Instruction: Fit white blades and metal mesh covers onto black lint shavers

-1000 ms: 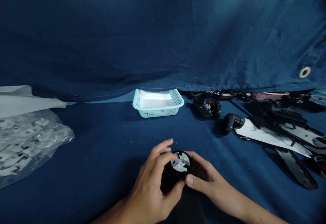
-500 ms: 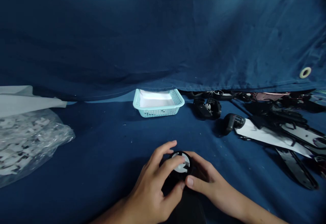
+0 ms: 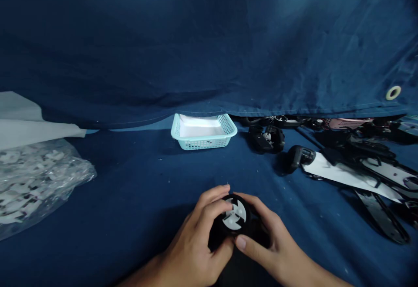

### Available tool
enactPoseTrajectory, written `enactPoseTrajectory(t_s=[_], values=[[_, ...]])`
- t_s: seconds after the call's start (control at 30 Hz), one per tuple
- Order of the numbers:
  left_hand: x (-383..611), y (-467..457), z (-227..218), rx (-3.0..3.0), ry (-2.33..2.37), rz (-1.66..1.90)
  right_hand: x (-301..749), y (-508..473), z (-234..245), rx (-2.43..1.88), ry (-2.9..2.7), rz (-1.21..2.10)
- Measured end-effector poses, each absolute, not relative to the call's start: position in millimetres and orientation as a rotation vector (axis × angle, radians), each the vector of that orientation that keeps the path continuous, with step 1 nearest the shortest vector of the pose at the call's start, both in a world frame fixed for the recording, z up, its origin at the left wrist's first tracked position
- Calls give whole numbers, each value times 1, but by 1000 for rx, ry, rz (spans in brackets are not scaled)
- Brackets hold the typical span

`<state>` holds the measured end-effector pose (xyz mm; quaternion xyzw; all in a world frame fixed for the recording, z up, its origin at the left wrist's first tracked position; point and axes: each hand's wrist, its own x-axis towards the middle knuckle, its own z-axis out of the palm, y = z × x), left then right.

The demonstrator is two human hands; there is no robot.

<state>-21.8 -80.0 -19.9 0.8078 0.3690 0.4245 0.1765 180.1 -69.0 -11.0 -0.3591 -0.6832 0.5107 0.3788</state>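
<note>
Between my hands is a round black part with a light grey three-bladed disc (image 3: 235,217) on its top face. My left hand (image 3: 200,234) curls around its left side, with a fingertip resting on the disc and the thumb at the lower rim. Wrapped along the right side is my right hand (image 3: 271,230), its thumb pressed at the near edge. A larger black body seems to stretch below the disc toward me, mostly hidden by the hands and shadow.
A light blue basket (image 3: 204,143) lined with white stands ahead. On the left lies a clear plastic bag (image 3: 42,182) of white and black pieces beside a grey sheet (image 3: 42,126). Black parts (image 3: 266,139) and long black-and-white pieces (image 3: 352,176) spread to the right. A blue curtain (image 3: 209,52) hangs behind.
The grey disc has turned to a different angle and shows more fully. My left fingertip has drawn back toward its left edge. Both hands stay around the part.
</note>
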Motion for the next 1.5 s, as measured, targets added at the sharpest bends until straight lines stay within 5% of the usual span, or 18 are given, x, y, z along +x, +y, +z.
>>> enactPoseTrajectory(t_s=[0.5,1.5], values=[[-21,-75,-13,2172,1115,1043,197,-58,-18,-901,-2210,621],[-22,-75,-11,2151,1098,1033,196,-55,-15,-869,-2189,646]])
